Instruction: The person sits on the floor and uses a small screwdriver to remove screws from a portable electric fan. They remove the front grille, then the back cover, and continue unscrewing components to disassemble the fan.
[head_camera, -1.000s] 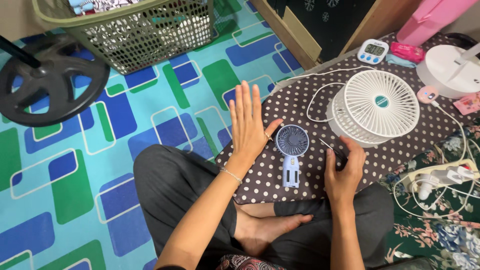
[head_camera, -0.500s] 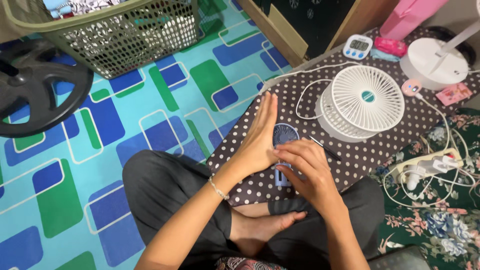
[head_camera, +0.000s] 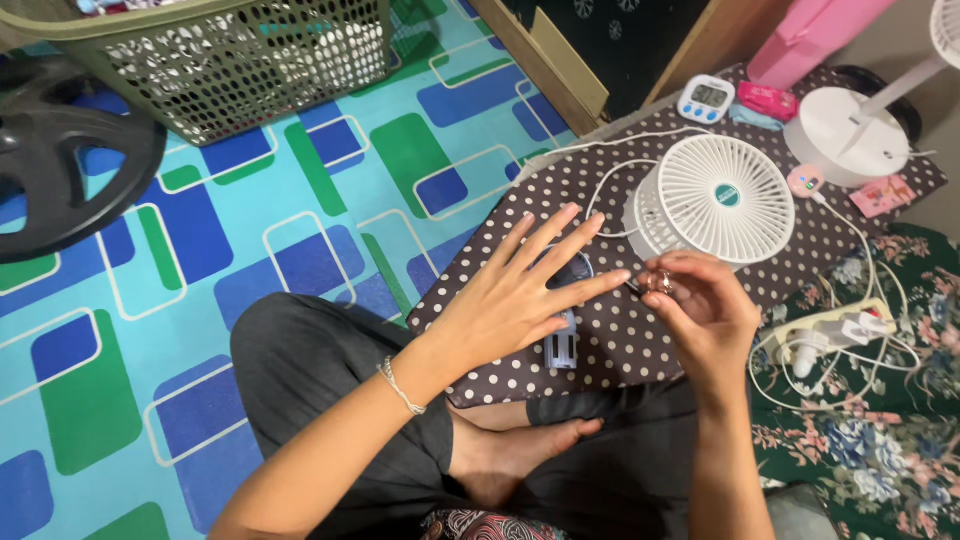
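From the head view, the left hand (head_camera: 510, 300) lies at the centre of the frame with its fingers spread wide and flat over a small handheld fan (head_camera: 565, 320), pale blue, whose round dark grille peeks out between the fingers and whose short handle sticks out below the palm toward the lower edge of the brown polka-dot worktop (head_camera: 640, 340). Just to the right, the right hand (head_camera: 700, 300) is curled, thumb and fingertips pinching a small shiny ring (head_camera: 663, 283); a thin dark tool (head_camera: 632, 287) shows beside it, though I cannot tell if it is gripped. Behind, right of centre, a white round desk fan (head_camera: 715, 200) lies face up with a round green label at its hub. At the upper right sits a small white digital timer (head_camera: 705, 98) with blue buttons, a flat pink packet (head_camera: 768, 100) next to it, and a pink rectangular card (head_camera: 883, 195) near the right edge. An olive mesh laundry basket (head_camera: 250, 60) fills the upper left.
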